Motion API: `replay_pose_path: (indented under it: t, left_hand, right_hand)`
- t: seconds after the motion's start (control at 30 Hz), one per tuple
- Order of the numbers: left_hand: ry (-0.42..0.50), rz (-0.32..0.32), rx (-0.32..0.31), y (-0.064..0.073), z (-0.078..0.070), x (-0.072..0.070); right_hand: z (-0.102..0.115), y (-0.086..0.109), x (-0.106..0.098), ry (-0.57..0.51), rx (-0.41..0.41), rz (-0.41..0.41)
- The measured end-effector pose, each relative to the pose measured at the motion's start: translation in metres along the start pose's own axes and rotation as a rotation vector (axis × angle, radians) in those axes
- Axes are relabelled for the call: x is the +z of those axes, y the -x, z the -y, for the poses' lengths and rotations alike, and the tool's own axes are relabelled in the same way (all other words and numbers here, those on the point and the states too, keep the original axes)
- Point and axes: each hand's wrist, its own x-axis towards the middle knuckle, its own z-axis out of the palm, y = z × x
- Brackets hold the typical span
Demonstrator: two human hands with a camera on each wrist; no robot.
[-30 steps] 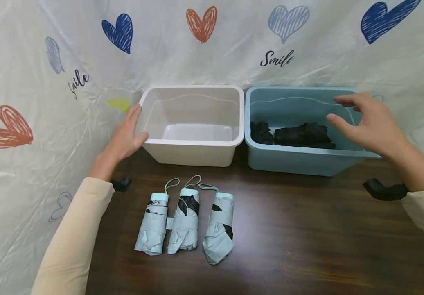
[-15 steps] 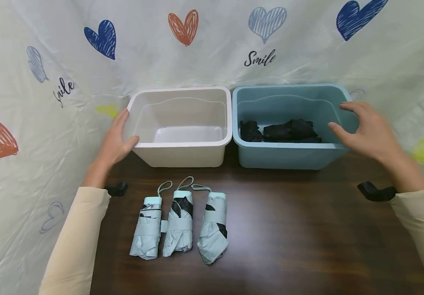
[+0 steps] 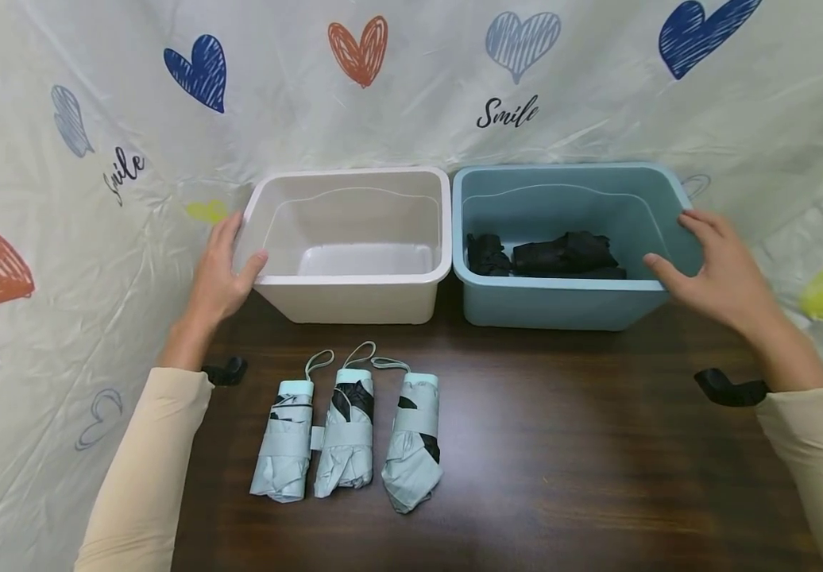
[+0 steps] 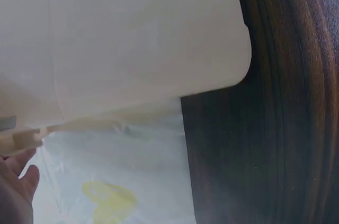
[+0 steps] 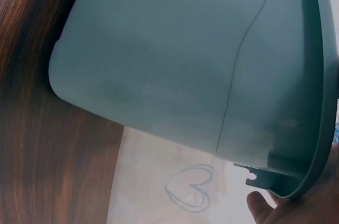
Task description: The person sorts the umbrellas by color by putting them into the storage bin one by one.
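My left hand (image 3: 220, 274) is at the left end of a cream plastic bin (image 3: 354, 300), fingers on the end rim and thumb by its front corner. At the right end of a blue bin (image 3: 547, 310), my right hand (image 3: 722, 270) touches the rim, fingers along the side and thumb over the front corner. In the right wrist view its fingertips (image 5: 259, 205) show below the rim. Black rolled fabric bundles (image 3: 565, 253) lie inside the blue bin. Nearer me lie three light-blue folded umbrellas: left (image 3: 284, 445), middle (image 3: 345, 437) and right (image 3: 413, 445).
Both bins stand side by side on a dark wooden table (image 3: 562, 445). Behind them rises a white sheet (image 3: 426, 119) printed with hearts and "Smile". Wrist loops trail from the umbrella handles toward the cream bin.
My right hand has come down from above the blue bin's right end onto its rim. The left hand stays at the cream bin. The head view has shifted slightly.
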Motion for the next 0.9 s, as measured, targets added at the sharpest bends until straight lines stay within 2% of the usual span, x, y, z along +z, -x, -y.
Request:
replay_pose_path:
  t: [0.13, 0.3, 0.4, 0.5, 0.6, 0.7, 0.8, 0.9]
  left_hand:
    - [-0.028, -0.019, 0.072, 0.007, -0.005, 0.001]
    - [-0.101, -0.033, 0.171, 0.023, -0.015, 0.0]
    - [-0.097, -0.07, 0.204, 0.037, -0.019, 0.0]
    - [-0.074, -0.123, 0.211, 0.054, -0.024, -0.002]
    - [-0.043, -0.195, 0.178, 0.074, -0.03, -0.005]
    - [-0.02, -0.258, 0.112, 0.094, -0.037, -0.01]
    - [-0.019, -0.248, 0.012, 0.111, -0.044, -0.015]
    - [-0.067, -0.182, -0.092, 0.127, -0.049, -0.018]
  right_hand:
    - [-0.001, -0.001, 0.002, -0.006, -0.001, -0.01]
    - [-0.001, 0.0, 0.005, -0.019, 0.003, -0.018]
    - [-0.003, 0.002, 0.005, -0.021, 0.006, -0.023]
    - [-0.003, 0.004, 0.006, -0.022, 0.004, -0.032]
    - [-0.003, 0.004, 0.007, -0.021, -0.001, -0.043]
    - [-0.003, 0.003, 0.008, -0.025, -0.005, -0.043]
    - [-0.005, 0.003, 0.008, -0.029, -0.004, -0.039]
    - [-0.008, 0.003, 0.01, -0.029, -0.003, -0.041]
